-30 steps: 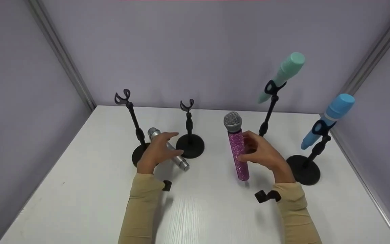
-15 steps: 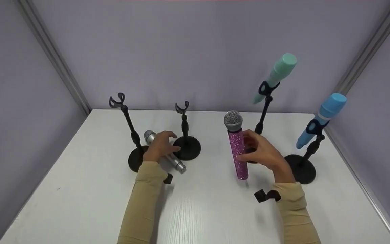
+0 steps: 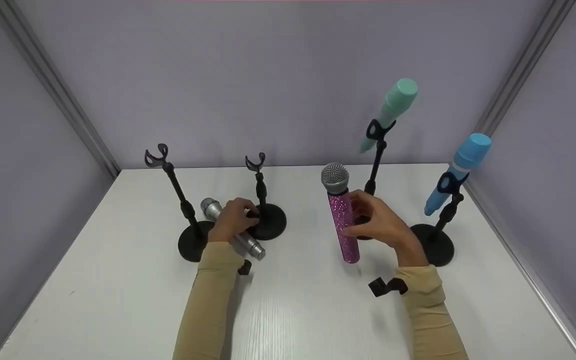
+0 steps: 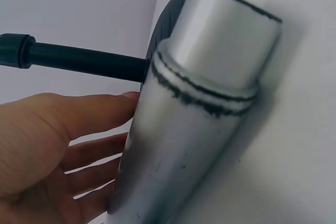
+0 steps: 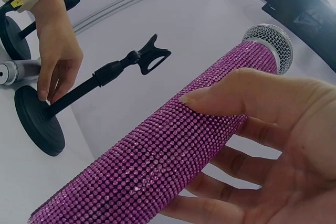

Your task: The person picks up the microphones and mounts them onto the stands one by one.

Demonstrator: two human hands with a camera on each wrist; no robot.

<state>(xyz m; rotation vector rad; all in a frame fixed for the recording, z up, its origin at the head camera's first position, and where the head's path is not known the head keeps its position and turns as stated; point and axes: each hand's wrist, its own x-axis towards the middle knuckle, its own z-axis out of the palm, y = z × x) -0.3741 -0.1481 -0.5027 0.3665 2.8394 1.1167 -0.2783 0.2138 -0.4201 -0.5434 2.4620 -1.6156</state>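
Note:
My right hand (image 3: 380, 222) holds a pink glittery microphone (image 3: 342, 220) with a silver mesh head, thumb on one side and fingers on the other. It is tilted, head end away from me, above the white table. My left hand (image 3: 230, 220) reaches over a silver microphone (image 4: 184, 119) lying on the table. Its thumb and fingers pinch the near rim of the round black base of a short microphone stand (image 3: 274, 225). In the right wrist view, the fingertips meet that base, and the stand's open clip (image 5: 153, 56) holds nothing.
A taller black stand (image 3: 174, 182) with a bare clip is at the left. On the right, two stands hold a mint-green microphone (image 3: 395, 102) and a blue microphone (image 3: 468, 155). Grey walls enclose the table (image 3: 118, 300). A dark box (image 5: 310, 22) shows in the right wrist view.
My left hand has come down and its fingers have closed on the short stand's base. The right hand keeps its hold on the pink microphone. The scene has shifted left in the head view.

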